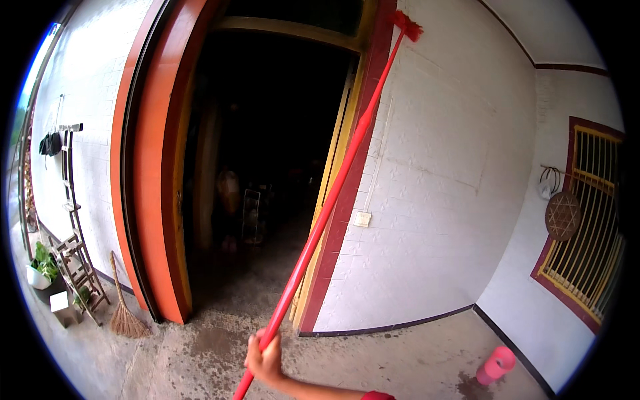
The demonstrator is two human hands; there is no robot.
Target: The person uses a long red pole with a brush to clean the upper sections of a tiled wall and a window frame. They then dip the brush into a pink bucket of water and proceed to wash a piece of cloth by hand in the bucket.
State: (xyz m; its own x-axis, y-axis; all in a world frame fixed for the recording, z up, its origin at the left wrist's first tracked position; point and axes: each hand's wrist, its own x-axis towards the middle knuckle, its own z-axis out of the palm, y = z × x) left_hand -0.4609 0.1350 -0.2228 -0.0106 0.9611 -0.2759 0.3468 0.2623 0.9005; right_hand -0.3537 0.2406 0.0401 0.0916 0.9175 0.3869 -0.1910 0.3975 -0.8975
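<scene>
My right hand point(265, 358), its forearm coming from the lower right out of a red sleeve, is closed round a long-handled red broom point(328, 208). The handle slants up and away to the right, crossing in front of the doorway's right edge. At its top, the broom's red bristle head point(408, 28) is up by the white tiled wall point(440, 147), beside the dark red door trim. Whether the bristles touch the wall I cannot tell. The handle's lower end runs out of the picture at the bottom. My left hand is not visible.
A dark doorway point(273, 113) stands ahead, with orange sliding panels point(159, 167) on its left. A straw broom point(127, 317), a wooden ladder point(75, 213) and a potted plant point(41, 270) are at left. Near a barred window point(587, 213), a pink bucket point(495, 365) stands on the wet-spotted floor.
</scene>
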